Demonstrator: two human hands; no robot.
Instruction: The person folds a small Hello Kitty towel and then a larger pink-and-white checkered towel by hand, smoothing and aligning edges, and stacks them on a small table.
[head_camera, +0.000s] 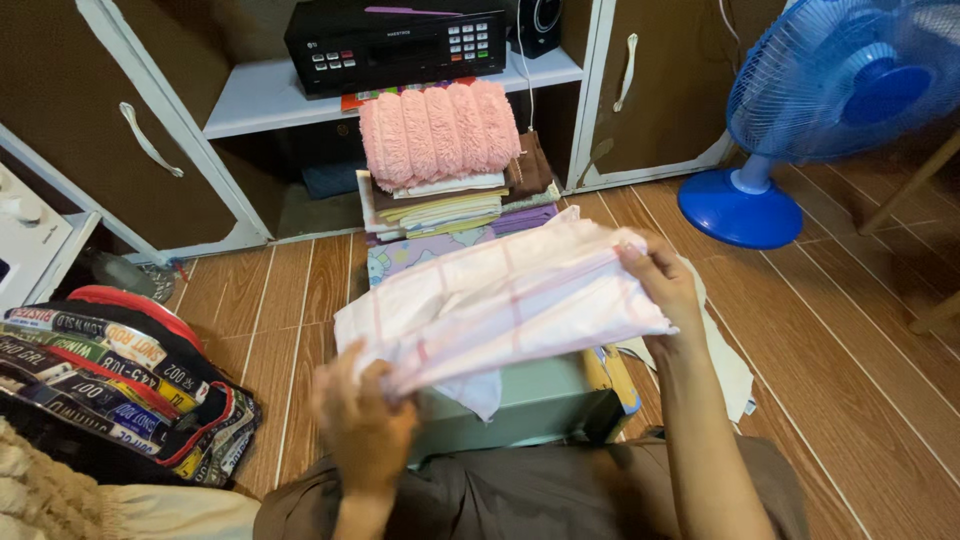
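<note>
Two hands on one pale pink checked cloth (500, 300), which you hold stretched just above the grey-green box (530, 405) in front of your lap. Your left hand (362, 425) clenches the cloth's near-left end, motion-blurred, fingers curled under the bunched fabric; a loose white corner hangs down beside it toward the box. Your right hand (660, 285) pinches the far-right end, thumb on top, fingers wrapped behind, forearm running straight up from the lower edge of the view. The cloth sags slightly between the two grips, folded lengthwise.

Beyond the box, against the open cabinet, sits a stack of folded linens (450, 205) topped by a fluffy pink mat (440, 135). Left of the box lies a bag with a colourful printed pattern (120, 385) on the wood-look floor. Right of the box and farther back stands a blue fan (800, 110). On the cabinet shelf above the stack rests a black electronic unit (395, 42).
</note>
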